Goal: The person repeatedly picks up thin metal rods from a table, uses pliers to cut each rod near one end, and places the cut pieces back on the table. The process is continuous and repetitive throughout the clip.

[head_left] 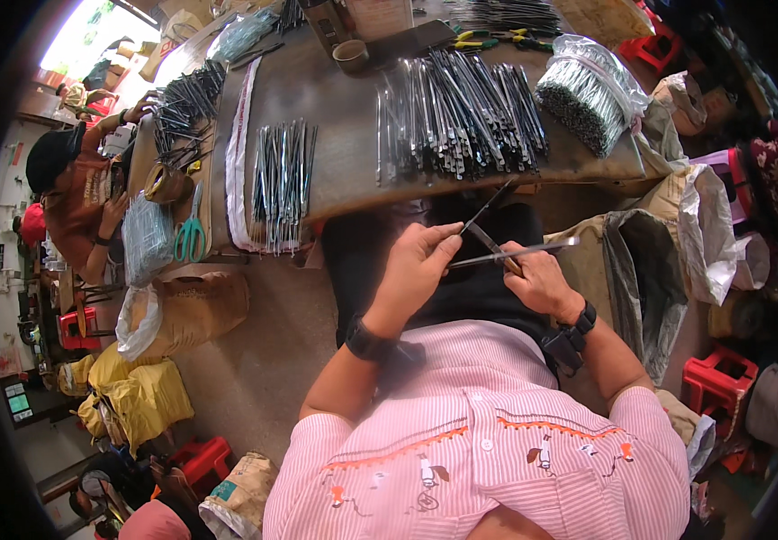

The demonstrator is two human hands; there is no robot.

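Left hand (418, 268): pinches thin dark strip (488, 207), gripped end hidden.
Right hand (538, 281): closed round slim flat tool (484, 238), handle mostly covered.
Silvery strip (553, 245): grip unclear.

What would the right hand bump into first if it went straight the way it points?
Most likely the left hand, just ahead, though the tool in the right hand may touch first; depth is unclear.

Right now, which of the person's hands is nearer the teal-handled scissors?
Left: the left hand is off to the right of the teal-handled scissors; the right hand is farther right, beyond the left one.
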